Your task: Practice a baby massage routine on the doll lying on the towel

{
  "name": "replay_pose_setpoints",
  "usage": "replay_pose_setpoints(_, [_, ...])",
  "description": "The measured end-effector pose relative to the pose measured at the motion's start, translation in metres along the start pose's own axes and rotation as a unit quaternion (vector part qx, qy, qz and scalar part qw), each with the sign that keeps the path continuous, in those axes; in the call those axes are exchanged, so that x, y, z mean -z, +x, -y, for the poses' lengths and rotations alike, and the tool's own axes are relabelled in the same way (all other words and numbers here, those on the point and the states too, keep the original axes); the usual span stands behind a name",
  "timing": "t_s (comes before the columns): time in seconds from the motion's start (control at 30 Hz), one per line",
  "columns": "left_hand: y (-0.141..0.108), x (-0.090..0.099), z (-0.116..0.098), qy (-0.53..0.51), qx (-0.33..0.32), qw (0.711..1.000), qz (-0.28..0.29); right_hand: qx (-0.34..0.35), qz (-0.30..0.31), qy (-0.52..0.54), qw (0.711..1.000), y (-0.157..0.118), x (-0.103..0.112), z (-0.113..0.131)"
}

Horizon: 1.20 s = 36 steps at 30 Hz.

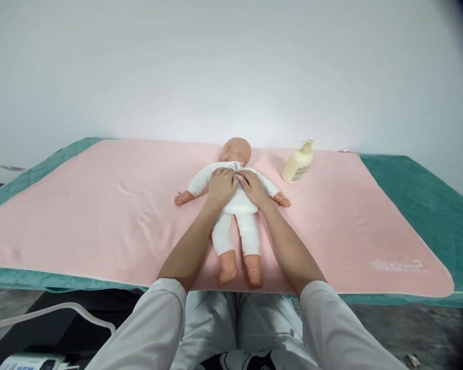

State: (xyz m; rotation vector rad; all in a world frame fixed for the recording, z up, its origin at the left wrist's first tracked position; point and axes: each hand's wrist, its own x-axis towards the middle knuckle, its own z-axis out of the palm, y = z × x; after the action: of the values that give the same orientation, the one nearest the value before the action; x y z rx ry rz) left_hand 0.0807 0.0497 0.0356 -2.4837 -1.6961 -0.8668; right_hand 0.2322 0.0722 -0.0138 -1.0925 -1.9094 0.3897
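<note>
A baby doll (pixel 241 201) with a white cloth body lies face down on a pink mat, its bare head away from me and its feet toward me. My left hand (pixel 223 186) rests flat on the left side of its upper back. On the right side lies my right hand (pixel 253 187), also flat, with fingers stretched out. The two hands nearly meet at the middle of the back, and neither grips anything. A cream pump bottle (pixel 298 163) stands a little tilted to the right of the doll, apart from my hands.
The pink mat (pixel 100 216) covers most of a table draped in green cloth (pixel 420 200). Behind it rises a pale wall (pixel 231 67). At the lower left are a white cable (pixel 73 307) and a white device (pixel 33 362) on a black surface.
</note>
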Motion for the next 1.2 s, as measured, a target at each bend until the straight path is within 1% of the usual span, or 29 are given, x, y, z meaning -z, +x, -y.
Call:
replay_pose_setpoints(0.27, [-0.002, 0.0, -0.003, -0.007, 0.008, 1.0, -0.004, 0.019, -0.004, 0.0, 1.0, -0.001, -0.003, -0.004])
replay_pose_setpoints(0.6, [0.003, -0.003, -0.002, 0.004, 0.011, 1.0, 0.011, -0.008, 0.022, -0.011, 1.0, 0.003, -0.004, -0.011])
replay_pose_setpoints(0.77, [0.003, -0.005, -0.002, 0.003, 0.007, 1.0, 0.008, -0.01, 0.014, -0.003, 1.0, 0.003, -0.005, -0.01])
replay_pose_setpoints(0.87, [0.0, -0.003, -0.002, -0.004, 0.007, 1.0, 0.001, -0.01, -0.012, 0.003, 1.0, -0.001, -0.002, -0.003])
replay_pose_setpoints(0.97, [-0.01, 0.006, -0.003, -0.027, 0.004, 1.0, -0.014, -0.02, -0.077, -0.006, 0.997, -0.011, 0.006, 0.012])
replay_pose_setpoints(1.07, [-0.024, 0.016, -0.006, -0.069, -0.033, 0.996, -0.038, -0.023, -0.137, -0.015, 0.99, -0.025, 0.015, 0.031])
replay_pose_setpoints(1.13, [-0.032, 0.021, -0.008, -0.091, -0.062, 0.992, -0.053, -0.017, -0.152, -0.004, 0.988, -0.036, 0.02, 0.042])
replay_pose_setpoints(1.2, [-0.037, 0.023, -0.008, -0.104, -0.082, 0.99, -0.047, -0.013, -0.149, 0.013, 0.989, -0.048, 0.022, 0.049])
